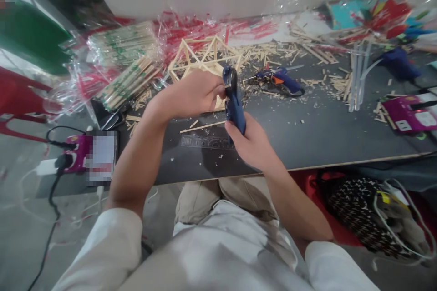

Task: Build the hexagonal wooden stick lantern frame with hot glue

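Note:
My right hand (247, 138) is wrapped round a blue-handled cutting tool (238, 111), held upright above the near part of the table. My left hand (201, 93) is closed at the tool's upper end, its fingertips pinched together. Whatever they pinch, perhaps the end of a thin stick, is too small to make out. Behind my left hand stands a frame of thin wooden sticks (200, 62), partly covered by it. Below the hands lie a loose wooden stick (201, 127) and a clear ruler (206, 142). A blue glue gun (288, 82) rests to the right of the tool.
Bagged wooden sticks (124, 45) lie at the back left. Wood offcuts (273, 54) litter the table (290, 145). Clear glue sticks (357, 77), a second glue gun (399, 63) and a magenta power strip (409, 113) are at the right. A phone (100, 157) sits left.

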`<state>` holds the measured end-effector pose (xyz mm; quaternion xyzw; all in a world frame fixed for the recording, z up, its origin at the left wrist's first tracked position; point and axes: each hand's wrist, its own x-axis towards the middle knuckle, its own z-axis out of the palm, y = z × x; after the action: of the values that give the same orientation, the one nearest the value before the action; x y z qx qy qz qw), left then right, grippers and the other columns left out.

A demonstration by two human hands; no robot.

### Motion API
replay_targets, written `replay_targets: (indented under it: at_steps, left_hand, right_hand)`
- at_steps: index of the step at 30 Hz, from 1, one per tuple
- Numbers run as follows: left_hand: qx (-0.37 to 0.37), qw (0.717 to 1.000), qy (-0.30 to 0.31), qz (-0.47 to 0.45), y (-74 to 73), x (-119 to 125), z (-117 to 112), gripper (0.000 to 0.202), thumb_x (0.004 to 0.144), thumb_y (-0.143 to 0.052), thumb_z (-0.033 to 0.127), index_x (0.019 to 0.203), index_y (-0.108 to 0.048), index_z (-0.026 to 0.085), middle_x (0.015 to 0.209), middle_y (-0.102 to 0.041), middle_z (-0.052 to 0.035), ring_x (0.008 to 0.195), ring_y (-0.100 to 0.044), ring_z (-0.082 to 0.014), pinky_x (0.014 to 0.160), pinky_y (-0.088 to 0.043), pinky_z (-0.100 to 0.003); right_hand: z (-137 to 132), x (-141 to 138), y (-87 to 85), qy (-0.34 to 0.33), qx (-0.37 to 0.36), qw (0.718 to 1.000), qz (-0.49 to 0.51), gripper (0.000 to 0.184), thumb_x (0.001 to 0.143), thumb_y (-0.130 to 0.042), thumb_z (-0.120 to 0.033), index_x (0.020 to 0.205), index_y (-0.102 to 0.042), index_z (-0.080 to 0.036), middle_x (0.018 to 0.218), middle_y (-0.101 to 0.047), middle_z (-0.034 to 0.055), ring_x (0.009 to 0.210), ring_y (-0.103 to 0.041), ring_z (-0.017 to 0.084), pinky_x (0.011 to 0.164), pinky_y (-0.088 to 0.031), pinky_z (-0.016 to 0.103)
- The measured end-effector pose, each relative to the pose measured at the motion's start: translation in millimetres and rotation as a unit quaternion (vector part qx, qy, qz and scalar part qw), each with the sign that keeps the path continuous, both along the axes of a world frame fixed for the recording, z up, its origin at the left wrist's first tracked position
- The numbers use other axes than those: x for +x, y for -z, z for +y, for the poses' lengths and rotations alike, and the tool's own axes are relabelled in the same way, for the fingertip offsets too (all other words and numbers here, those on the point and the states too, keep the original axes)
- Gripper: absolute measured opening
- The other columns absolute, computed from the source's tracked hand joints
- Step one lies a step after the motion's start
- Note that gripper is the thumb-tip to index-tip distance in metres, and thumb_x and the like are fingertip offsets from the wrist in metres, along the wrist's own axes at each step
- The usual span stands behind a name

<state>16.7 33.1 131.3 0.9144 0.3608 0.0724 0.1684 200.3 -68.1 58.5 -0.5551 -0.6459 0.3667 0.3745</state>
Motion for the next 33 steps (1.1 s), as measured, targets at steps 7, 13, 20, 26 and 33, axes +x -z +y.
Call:
replay_targets:
  at_steps: [7, 13, 20, 26, 33]
  left_hand:
    - [-0.022, 0.999, 0.011, 0.022, -3.1, -9.2, 4.8, 0.027, 0.095, -0.047, 0.026, 0.087, -0.072, 0.018, 0.077, -0.07, -0.0052, 0.085, -0.069, -0.0222, 0.082, -0.048, -0.033]
    - [-0.046, 0.999, 0.029, 0.003, -8.7, -14.4, 5.6, 0.026, 0.091, -0.045, 0.023, 0.089, -0.071, 0.018, 0.074, -0.07, -0.0012, 0.075, -0.069, -0.0168, 0.076, -0.048, -0.026]
    - [-0.057, 0.998, 0.029, 0.012, -16.0, -12.1, 2.4, 0.027, 0.092, -0.042, 0.022, 0.089, -0.068, 0.018, 0.076, -0.074, -0.0016, 0.073, -0.069, -0.0157, 0.075, -0.048, -0.025]
    - [-0.047, 0.998, 0.028, 0.011, -12.1, -10.9, 3.8, 0.026, 0.089, -0.043, 0.02, 0.09, -0.069, 0.019, 0.075, -0.073, -0.0005, 0.073, -0.07, -0.0159, 0.074, -0.048, -0.025]
    - [-0.049, 0.998, 0.027, 0.01, -12.1, -13.2, 4.6, 0.03, 0.094, -0.04, 0.025, 0.094, -0.069, 0.018, 0.078, -0.072, 0.0006, 0.08, -0.071, -0.0161, 0.083, -0.051, -0.027]
  right_hand:
    - [-4.0, -15.3, 12.9, 0.045, 0.029, 0.998, -0.021, 0.014, 0.097, -0.053, -0.039, 0.098, -0.055, -0.025, 0.097, -0.062, 0.0092, 0.094, -0.065, 0.028, 0.087, -0.055, 0.045]
    - [-6.5, -26.0, 18.5, 0.082, 0.051, 0.995, -0.035, 0.017, 0.098, -0.052, -0.038, 0.107, -0.057, -0.024, 0.104, -0.063, 0.0108, 0.096, -0.064, 0.028, 0.086, -0.055, 0.045]
    - [-7.2, -22.9, 12.7, 0.059, 0.041, 0.997, -0.041, 0.018, 0.1, -0.051, -0.038, 0.108, -0.057, -0.024, 0.102, -0.061, 0.0103, 0.096, -0.064, 0.029, 0.086, -0.054, 0.045]
    - [-4.7, -21.8, 13.8, 0.056, 0.04, 0.997, -0.041, 0.016, 0.1, -0.05, -0.037, 0.107, -0.057, -0.024, 0.101, -0.061, 0.0104, 0.097, -0.064, 0.029, 0.087, -0.055, 0.047]
    - [-2.8, -20.8, 15.2, 0.053, 0.054, 0.996, -0.04, 0.016, 0.099, -0.049, -0.035, 0.107, -0.057, -0.024, 0.101, -0.062, 0.0105, 0.096, -0.064, 0.029, 0.088, -0.055, 0.047]
